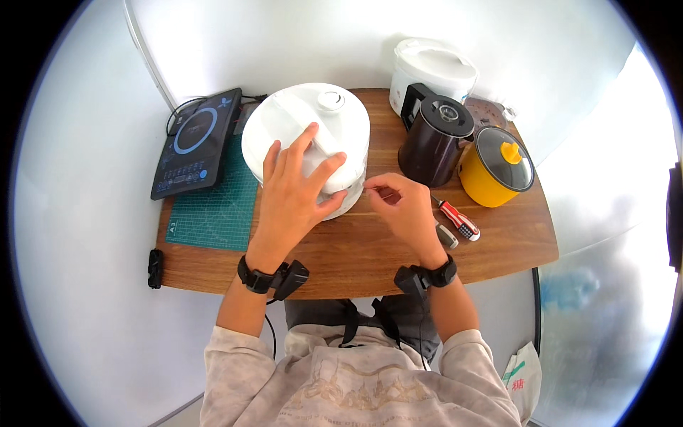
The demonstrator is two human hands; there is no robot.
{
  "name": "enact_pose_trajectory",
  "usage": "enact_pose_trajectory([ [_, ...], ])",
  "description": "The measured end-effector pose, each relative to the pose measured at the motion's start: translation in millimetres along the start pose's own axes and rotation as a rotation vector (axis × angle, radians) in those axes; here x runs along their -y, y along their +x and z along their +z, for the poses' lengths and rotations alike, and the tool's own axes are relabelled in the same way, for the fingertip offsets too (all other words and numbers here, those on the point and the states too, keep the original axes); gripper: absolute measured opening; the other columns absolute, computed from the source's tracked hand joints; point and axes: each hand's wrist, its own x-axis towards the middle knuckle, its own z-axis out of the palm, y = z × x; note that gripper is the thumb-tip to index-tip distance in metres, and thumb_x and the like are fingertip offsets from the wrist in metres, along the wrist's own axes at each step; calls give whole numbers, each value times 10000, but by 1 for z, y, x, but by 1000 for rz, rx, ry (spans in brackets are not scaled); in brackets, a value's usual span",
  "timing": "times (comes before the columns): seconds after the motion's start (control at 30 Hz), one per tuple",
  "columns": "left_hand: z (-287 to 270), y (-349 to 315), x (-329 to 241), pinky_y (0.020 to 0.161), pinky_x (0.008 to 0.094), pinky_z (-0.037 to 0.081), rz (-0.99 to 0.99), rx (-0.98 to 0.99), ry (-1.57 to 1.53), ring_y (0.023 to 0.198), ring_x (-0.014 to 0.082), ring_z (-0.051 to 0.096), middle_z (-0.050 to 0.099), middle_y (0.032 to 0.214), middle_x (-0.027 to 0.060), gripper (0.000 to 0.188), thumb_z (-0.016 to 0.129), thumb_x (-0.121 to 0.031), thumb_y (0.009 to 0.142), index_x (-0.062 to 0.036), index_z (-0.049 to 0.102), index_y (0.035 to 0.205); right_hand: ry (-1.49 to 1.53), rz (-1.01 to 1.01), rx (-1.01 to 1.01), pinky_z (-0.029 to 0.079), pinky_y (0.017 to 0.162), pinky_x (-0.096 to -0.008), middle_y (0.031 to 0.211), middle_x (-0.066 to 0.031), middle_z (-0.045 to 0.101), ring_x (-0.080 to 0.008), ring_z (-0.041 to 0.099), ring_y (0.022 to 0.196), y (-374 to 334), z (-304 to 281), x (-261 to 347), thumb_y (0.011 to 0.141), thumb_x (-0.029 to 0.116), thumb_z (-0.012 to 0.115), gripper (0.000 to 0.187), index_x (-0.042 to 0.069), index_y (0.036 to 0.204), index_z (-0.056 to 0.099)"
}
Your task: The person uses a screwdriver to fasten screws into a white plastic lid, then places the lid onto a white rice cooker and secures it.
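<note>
A round white appliance [346, 107] with a handle strip across its top and a small round knob stands at the middle of the table. My left hand [293, 181] rests on the near part of its top with fingers spread, partly hiding it. Close to the appliance's lower right side, my right hand [402, 206] is closed in a pinch. Its thumb and forefinger meet near a thin dark line that is too small to name. Below the white top, a greyish lower part [348, 201] shows between my hands.
On the wooden table [334, 267], a black induction cooker [196, 146] overlaps a green cutting mat [213, 220] at left. To the right are a dark kettle [430, 153], a yellow pot [487, 181] with glass lid, a white lidded bucket [434, 64] and a red-handled screwdriver [459, 219].
</note>
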Motion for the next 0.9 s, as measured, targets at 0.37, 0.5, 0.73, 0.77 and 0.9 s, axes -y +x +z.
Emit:
enact_pose_trajectory([
  [0.37,0,-1,-3,1141,591,340,-8,-1,-17,1270,317,555,402,1557,112,621,896,-241,686,-243,657,1259,110,-34,-73,568,654,-253,752,-82,725,-129,720,678,-7,22,16,868,55,782,149,-8,890,649],
  [0.5,0,1,-2,1141,592,339,-8,10,-19,1269,320,557,399,1559,112,630,897,-242,686,-243,653,1266,178,-21,-103,565,668,-243,765,-68,728,-101,712,707,-8,26,12,869,34,774,130,-16,908,661],
  [0.73,0,1,-1,1137,598,338,-6,6,-11,1273,316,560,398,1561,110,639,900,-248,685,-240,648,1272,285,86,-65,557,705,-228,857,-52,740,-78,701,775,-6,26,3,879,1,728,81,-29,938,681],
  [0.77,1,2,-1,1137,599,338,-4,3,-13,1272,315,561,398,1560,109,638,900,-250,685,-240,648,1271,266,84,-64,556,708,-227,864,-51,740,-78,701,780,-6,26,2,880,-3,721,79,-30,946,687],
  [0.9,2,1,-1,1137,596,337,-10,2,-10,1260,314,569,399,1560,108,635,900,-255,689,-243,649,1272,221,30,-116,558,710,-233,845,-64,735,-89,705,780,-8,26,9,881,-3,720,94,-33,969,708],
])
